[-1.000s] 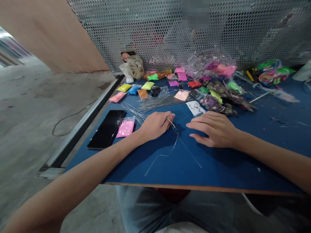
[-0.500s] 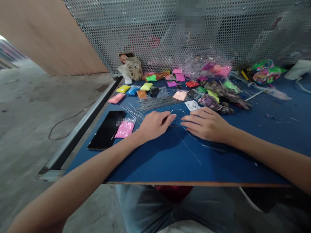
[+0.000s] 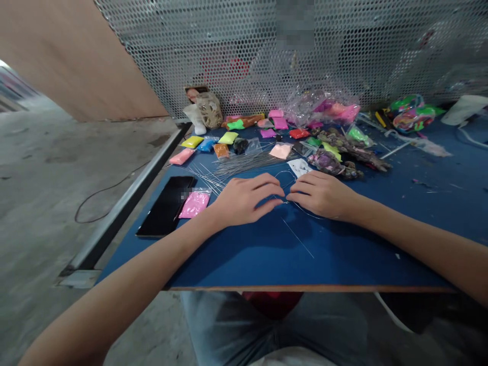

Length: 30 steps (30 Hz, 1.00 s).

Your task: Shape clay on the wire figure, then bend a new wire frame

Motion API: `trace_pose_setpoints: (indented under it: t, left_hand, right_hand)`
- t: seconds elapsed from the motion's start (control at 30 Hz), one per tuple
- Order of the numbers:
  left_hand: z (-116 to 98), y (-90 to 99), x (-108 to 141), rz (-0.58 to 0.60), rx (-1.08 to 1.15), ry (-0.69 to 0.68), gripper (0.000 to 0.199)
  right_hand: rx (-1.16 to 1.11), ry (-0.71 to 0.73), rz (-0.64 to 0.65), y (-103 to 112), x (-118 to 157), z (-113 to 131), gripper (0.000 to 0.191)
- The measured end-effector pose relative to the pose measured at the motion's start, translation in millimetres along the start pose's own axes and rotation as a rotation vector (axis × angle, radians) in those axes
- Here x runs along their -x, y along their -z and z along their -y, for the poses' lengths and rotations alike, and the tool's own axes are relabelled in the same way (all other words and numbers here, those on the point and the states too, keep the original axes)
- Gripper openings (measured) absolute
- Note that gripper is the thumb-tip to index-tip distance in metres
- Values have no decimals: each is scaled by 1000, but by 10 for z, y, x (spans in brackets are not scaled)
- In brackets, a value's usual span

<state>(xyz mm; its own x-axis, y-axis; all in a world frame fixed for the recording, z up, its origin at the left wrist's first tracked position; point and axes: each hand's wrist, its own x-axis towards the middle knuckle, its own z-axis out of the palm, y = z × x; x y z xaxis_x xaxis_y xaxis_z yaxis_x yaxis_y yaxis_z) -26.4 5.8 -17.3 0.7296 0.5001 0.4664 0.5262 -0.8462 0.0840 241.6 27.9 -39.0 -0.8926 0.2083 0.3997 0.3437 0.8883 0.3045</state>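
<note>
A thin wire bent into a loop (image 3: 285, 172) lies between my hands over the blue table (image 3: 244, 259). My left hand (image 3: 249, 199) rests at its left side, with thumb and fingertips closed on the wire near the loop's lower edge. From the right, my right hand (image 3: 318, 194) pinches the same wire, its fingertips almost touching the left ones. One wire end curves out under the right hand. A separate straight wire (image 3: 298, 238) lies in front of the hands. Behind them is a pile of loose wires (image 3: 247, 163).
At the left are a black phone (image 3: 165, 206) and a pink clay packet (image 3: 195, 203). Colourful packets, a purple-grey lump (image 3: 326, 161) and a clear plastic bag (image 3: 305, 104) line the back, before a perforated metal panel (image 3: 244, 61). Pliers (image 3: 382, 119) lie back right.
The left fingers have stretched toward the right hand, and the right fingers have drawn together on the wire. The wire end by the right hand has shifted. The view has moved slightly.
</note>
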Motion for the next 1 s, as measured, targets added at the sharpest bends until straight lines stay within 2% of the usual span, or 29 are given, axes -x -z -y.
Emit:
trace_pose_setpoints:
  t: [0.07,0.13,0.27,0.4,0.6,0.8,1.0]
  left_hand:
    - [-7,-23,-8,106,-41,-39,25]
    - [6,-50,-13,183,-46,-20,29]
    - [59,-73,-11,252,45,50,33]
    - [63,-61,-16,281,102,57,34]
    - [14,-63,-33,307,99,38,36]
    - [17,-100,-6,304,139,47,31]
    - [-12,-103,-33,290,160,25,27]
  right_hand:
    - [-48,-22,-11,-5,-3,12,20]
    - [-109,-50,-22,-4,-3,18,20]
    - [-177,-62,-28,1,16,7,21]
    - [-193,-46,-25,-12,40,-10,25]
    - [-138,12,-48,35,30,-3,21]
    - [-94,18,-44,62,5,10,18]
    - [-172,-15,-78,35,-10,21,17]
